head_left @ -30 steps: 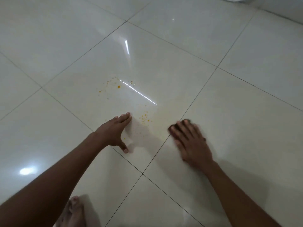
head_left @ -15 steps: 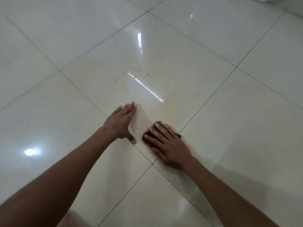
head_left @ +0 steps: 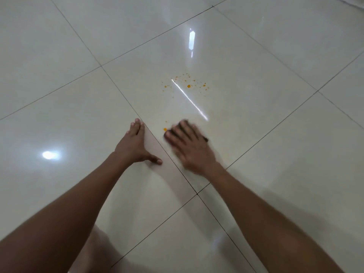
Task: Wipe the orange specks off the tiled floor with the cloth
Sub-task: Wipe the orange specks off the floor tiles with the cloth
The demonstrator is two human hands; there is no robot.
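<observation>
Head view: a glossy cream tiled floor (head_left: 59, 115) fills the frame, crossed by thin dark grout lines. The left hand (head_left: 135, 146) lies flat on the floor, fingers straight and together, thumb splayed out to the side, holding nothing; its fingertips reach a grout line. Just beside it, across that grout line, the right hand (head_left: 189, 148) presses palm-down with fingers spread over a dark cloth (head_left: 184, 125), which shows only between and beyond the fingers and at the hand's far side; the hand is blurred. One orange speck (head_left: 165, 129) sits just beside the cloth's left edge, with a smaller one a little farther up. On the same tile, nearer its far corner, lies a scattered cluster of orange specks (head_left: 188, 86), well apart from the cloth. Bright light reflections streak the tile between cluster and cloth.
</observation>
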